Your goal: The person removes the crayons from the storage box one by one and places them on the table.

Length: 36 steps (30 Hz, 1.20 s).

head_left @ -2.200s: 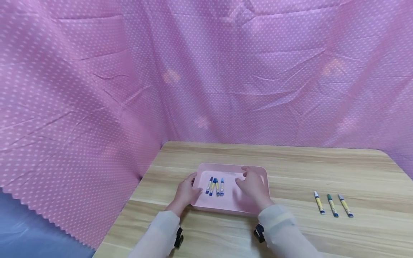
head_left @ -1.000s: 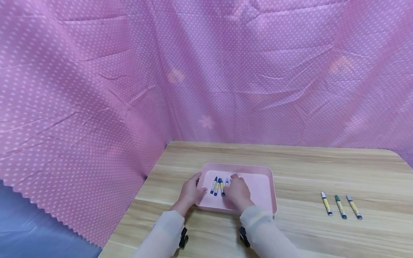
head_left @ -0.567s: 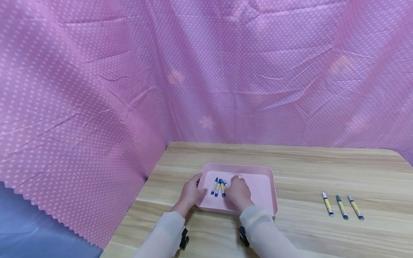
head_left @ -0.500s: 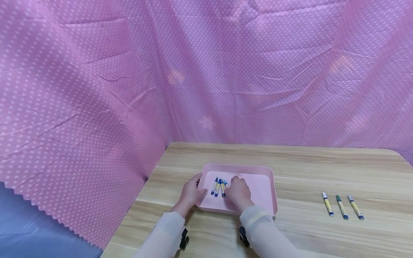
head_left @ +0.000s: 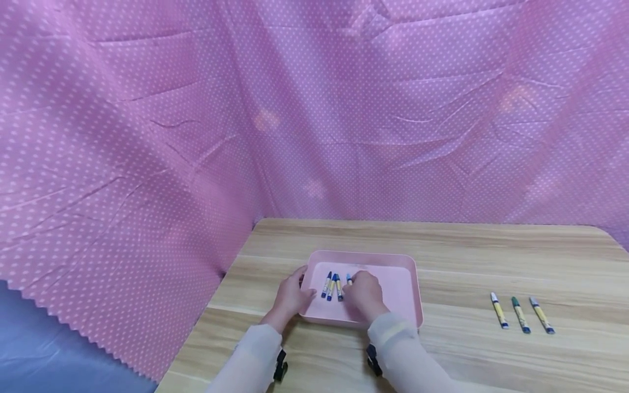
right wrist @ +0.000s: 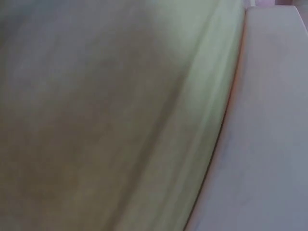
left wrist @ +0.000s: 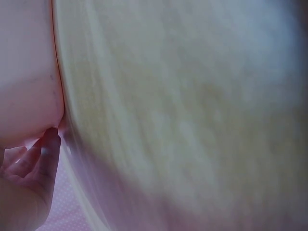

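A shallow pink tray [head_left: 393, 317] sits on the table in the head view. My left hand [head_left: 290, 297] grips its left side, the thumb over the rim and the fingers along the outer wall; those fingers [left wrist: 47, 156] meet the tray's corner in the left wrist view. Inside the tray my right hand [head_left: 365, 293] pinches a light blue crayon [head_left: 349, 278], mostly covered by the fingers. Left of it lie three crayons with yellow or pale wrappers: a dark one [head_left: 326, 284], a blue one [head_left: 331, 287] and another dark-tipped one [head_left: 339, 287]. The right wrist view shows no fingers.
Three more crayons lie apart on the right of the wooden table [head_left: 457, 262]: a white-tipped one [head_left: 499, 310], a green one [head_left: 521, 315] and a grey-blue one [head_left: 541, 315]. A pink dotted cloth [head_left: 314, 136] hangs behind the table and at its left.
My right hand has come left to the light blue crayon and taken hold of it. That crayon has shifted slightly right, away from the other three. The left hand stays on the tray.
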Motion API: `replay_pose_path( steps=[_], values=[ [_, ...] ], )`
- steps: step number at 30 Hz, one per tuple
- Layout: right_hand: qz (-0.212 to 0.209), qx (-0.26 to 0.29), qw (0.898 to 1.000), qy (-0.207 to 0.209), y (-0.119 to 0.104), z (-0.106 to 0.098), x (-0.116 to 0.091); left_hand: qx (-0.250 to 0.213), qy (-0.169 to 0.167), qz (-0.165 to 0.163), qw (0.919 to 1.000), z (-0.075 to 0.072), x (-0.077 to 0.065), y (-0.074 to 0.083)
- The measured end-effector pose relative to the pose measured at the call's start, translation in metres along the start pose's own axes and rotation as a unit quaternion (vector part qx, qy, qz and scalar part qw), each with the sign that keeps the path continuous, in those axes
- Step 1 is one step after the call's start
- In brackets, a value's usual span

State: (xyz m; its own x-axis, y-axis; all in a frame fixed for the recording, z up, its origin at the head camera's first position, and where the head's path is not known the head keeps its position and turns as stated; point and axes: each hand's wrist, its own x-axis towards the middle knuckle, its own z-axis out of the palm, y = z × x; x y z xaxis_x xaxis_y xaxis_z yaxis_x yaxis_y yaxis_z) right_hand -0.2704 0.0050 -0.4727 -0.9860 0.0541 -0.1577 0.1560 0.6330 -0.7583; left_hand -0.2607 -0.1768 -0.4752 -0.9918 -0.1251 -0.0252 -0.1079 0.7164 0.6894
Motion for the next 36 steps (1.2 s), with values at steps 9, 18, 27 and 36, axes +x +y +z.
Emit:
replay_pose_path(
  steps=[9, 18, 27, 36],
  values=[
    [-0.011, 0.07, 0.997, -0.017, 0.009, -0.012, 0.005, 0.002, -0.002, 0.0, 1.0, 0.0, 0.0, 0.002],
    [-0.045, 0.121, 0.992, -0.019, 0.012, -0.027, 0.003, 0.006, 0.0, -0.004, 1.0, 0.001, 0.0, 0.004],
    [-0.099, 0.159, 0.982, 0.005, 0.011, -0.052, 0.003, -0.001, -0.001, -0.005, 1.0, 0.002, 0.0, 0.001],
    [-0.102, 0.202, 0.974, 0.003, 0.008, -0.074, 0.001, -0.01, -0.001, 0.0, 1.0, 0.001, 0.0, -0.004]
  ],
)
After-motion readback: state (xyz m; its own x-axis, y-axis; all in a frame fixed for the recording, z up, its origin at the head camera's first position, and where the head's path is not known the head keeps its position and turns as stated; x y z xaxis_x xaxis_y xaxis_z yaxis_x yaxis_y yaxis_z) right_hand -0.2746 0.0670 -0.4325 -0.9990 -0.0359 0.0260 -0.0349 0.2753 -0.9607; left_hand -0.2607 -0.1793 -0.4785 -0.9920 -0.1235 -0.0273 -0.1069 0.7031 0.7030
